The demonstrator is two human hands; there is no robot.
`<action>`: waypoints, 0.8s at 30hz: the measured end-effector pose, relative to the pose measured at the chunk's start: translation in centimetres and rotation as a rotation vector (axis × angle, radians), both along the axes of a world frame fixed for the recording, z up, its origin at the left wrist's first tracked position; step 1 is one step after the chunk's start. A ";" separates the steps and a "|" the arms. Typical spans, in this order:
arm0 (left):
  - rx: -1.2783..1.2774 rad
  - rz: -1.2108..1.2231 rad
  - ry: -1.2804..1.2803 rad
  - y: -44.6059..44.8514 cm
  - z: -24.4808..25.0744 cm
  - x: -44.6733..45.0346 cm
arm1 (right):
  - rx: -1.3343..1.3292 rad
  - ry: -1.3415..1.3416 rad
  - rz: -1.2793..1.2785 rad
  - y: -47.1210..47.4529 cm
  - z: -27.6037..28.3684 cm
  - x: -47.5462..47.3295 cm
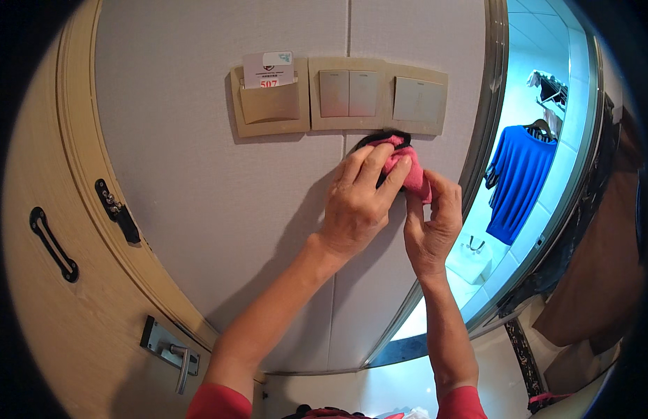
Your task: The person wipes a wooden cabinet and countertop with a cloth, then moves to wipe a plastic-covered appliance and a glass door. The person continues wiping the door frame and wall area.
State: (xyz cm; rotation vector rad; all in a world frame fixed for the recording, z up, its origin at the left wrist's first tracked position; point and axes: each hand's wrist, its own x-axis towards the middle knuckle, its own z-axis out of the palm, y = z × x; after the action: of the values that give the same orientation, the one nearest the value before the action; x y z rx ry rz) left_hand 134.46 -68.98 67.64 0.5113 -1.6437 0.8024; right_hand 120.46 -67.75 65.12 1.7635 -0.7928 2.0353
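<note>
My left hand [358, 199] presses with its fingers on a bunched pink cloth [415, 175] with a black part, just below the light switches. The lower right corner of the same cloth is pinched between the thumb and fingers of my right hand [434, 220]. Above the hands, three beige plates are mounted side by side on the grey wall: a card holder [271, 105] with a card in it at the left, a double rocker switch [348, 94] in the middle and a single wide switch [418, 99] at the right.
At the left stands a wooden door [88, 309] with a metal lever handle [183, 366] and a black door guard [54, 243]. To the right, a doorway shows a blue shirt [525, 178] on a hanger and a white washbasin [468, 262]. Brown fabric [591, 272] hangs at the far right.
</note>
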 end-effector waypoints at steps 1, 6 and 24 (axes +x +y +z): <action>-0.011 0.020 0.014 0.0 0.3 0.3 | -0.016 0.016 -0.017 -0.1 0.5 0.3; -0.072 0.170 0.080 0.7 0.2 5.5 | -0.088 0.119 0.068 0.1 1.4 5.1; 0.130 0.107 0.250 2.2 -6.7 7.0 | 0.033 0.153 0.117 0.1 -3.8 5.9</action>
State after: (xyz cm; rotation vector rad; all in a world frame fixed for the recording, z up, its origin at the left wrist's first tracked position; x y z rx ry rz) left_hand 141.43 -66.82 60.94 0.7653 -1.4511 0.6815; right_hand 126.36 -67.61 61.28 2.0000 -0.6952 1.9393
